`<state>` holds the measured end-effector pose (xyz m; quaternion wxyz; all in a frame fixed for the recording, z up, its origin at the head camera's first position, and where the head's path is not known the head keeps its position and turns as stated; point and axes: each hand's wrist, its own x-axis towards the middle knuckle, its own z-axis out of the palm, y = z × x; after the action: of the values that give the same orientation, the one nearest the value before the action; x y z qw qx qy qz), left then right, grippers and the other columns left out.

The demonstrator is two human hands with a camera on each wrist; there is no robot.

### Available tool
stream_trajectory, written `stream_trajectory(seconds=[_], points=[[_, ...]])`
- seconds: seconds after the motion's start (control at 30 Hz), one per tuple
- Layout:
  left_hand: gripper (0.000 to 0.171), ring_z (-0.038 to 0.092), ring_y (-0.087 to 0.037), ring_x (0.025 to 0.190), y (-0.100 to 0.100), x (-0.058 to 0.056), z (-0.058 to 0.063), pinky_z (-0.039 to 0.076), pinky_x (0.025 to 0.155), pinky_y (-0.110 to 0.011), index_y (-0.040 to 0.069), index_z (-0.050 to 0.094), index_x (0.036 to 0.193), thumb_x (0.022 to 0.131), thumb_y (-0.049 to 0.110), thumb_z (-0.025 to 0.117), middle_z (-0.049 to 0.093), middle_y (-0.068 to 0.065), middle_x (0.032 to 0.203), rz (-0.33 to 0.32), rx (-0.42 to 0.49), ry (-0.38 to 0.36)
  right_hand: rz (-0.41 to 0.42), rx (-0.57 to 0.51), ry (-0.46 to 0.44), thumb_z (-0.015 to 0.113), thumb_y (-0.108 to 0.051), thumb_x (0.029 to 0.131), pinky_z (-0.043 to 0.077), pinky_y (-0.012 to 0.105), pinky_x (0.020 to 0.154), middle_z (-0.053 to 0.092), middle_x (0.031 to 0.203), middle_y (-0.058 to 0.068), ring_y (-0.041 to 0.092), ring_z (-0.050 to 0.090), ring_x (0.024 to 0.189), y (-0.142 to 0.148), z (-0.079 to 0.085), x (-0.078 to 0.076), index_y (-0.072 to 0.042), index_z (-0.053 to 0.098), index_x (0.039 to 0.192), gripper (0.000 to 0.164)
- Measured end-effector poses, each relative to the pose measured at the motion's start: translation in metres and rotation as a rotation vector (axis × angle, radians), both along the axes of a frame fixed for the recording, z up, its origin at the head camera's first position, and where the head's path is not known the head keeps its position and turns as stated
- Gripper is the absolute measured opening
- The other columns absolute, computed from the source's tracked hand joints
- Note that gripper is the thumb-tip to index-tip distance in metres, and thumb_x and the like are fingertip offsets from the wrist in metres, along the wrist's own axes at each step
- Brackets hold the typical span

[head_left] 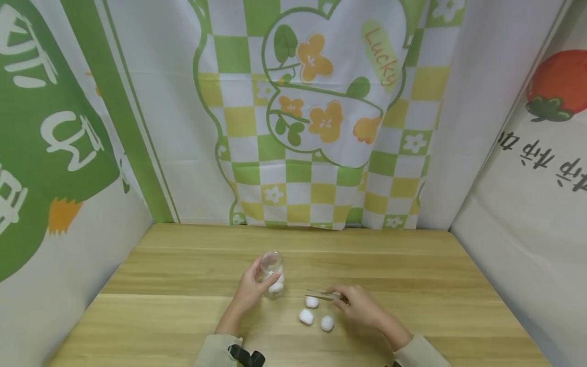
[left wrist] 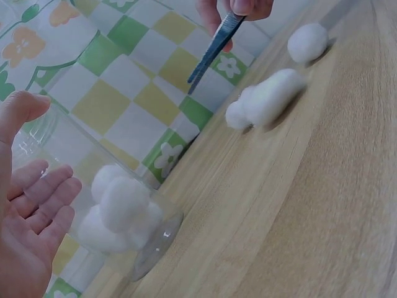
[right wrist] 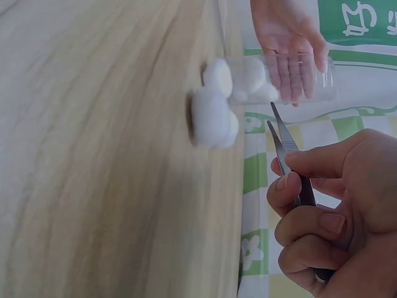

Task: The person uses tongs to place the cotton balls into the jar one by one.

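My left hand (head_left: 249,290) holds a clear jar (head_left: 272,261) with its thumb on one side and fingers on the other. The jar has an open top and stands upright on the table. Several white cotton balls (left wrist: 125,208) lie in its lower part. Between the thumb and fingers of my right hand (head_left: 362,307) is a pair of metal tweezers (right wrist: 287,149), tips slightly apart and nothing between them. They point left toward the jar, above the loose cotton balls. Of the three on the table, one cotton ball (head_left: 312,302) lies beneath the tips, another (head_left: 306,316) nearer me, the third (head_left: 327,323) to the right.
The wooden table (head_left: 192,270) carries the jar and the loose cotton balls. A checked green and yellow cloth (head_left: 298,183) hangs behind its back edge, and printed cloth panels (head_left: 518,204) stand at both sides.
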<state>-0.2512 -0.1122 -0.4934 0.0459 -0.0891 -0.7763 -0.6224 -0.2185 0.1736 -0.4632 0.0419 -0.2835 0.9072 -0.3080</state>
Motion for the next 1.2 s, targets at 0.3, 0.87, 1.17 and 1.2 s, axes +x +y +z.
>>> stream_trajectory(seconds=[0.3, 0.87, 1.17, 1.2], points=[[0.063, 0.040, -0.044, 0.139, -0.001, -0.003, 0.001, 0.030, 0.118, -0.058, -0.003, 0.040, 0.142, 0.089, 0.016, 0.068, 0.046, -0.025, 0.145, -0.006, -0.004, 0.006, -0.020, 0.024, -0.004, 0.060, -0.008, 0.092, 0.041, 0.014, 0.052, 0.072, 0.090, 0.011, -0.003, 0.049, 0.062, 0.006, -0.003, -0.001, -0.001, 0.064, 0.116, 0.026], [0.063, 0.040, -0.045, 0.138, -0.001, 0.001, 0.003, 0.031, 0.117, -0.058, -0.003, 0.040, 0.142, 0.089, 0.017, 0.068, 0.046, -0.026, 0.145, 0.001, -0.007, -0.009, -0.062, 0.088, 0.007, 0.062, -0.008, 0.090, 0.048, 0.018, 0.061, 0.072, 0.100, 0.010, 0.003, 0.056, 0.074, 0.008, -0.012, 0.004, -0.006, 0.067, 0.112, 0.022], [0.061, 0.043, -0.044, 0.137, -0.001, 0.000, 0.001, 0.033, 0.117, -0.058, -0.003, 0.042, 0.140, 0.089, 0.016, 0.068, 0.048, -0.026, 0.143, -0.002, -0.011, 0.008, -0.060, 0.118, 0.047, 0.064, -0.007, 0.088, 0.048, 0.018, 0.061, 0.073, 0.101, 0.011, 0.005, 0.058, 0.075, 0.008, -0.018, 0.004, -0.007, 0.068, 0.110, 0.022], [0.061, 0.043, -0.044, 0.137, -0.001, 0.000, 0.001, 0.033, 0.117, -0.058, -0.003, 0.043, 0.140, 0.089, 0.016, 0.068, 0.049, -0.025, 0.143, 0.001, -0.009, 0.007, -0.056, 0.116, 0.044, 0.064, -0.007, 0.088, 0.047, 0.018, 0.060, 0.073, 0.100, 0.011, 0.004, 0.057, 0.074, 0.008, -0.018, 0.004, -0.007, 0.068, 0.110, 0.022]])
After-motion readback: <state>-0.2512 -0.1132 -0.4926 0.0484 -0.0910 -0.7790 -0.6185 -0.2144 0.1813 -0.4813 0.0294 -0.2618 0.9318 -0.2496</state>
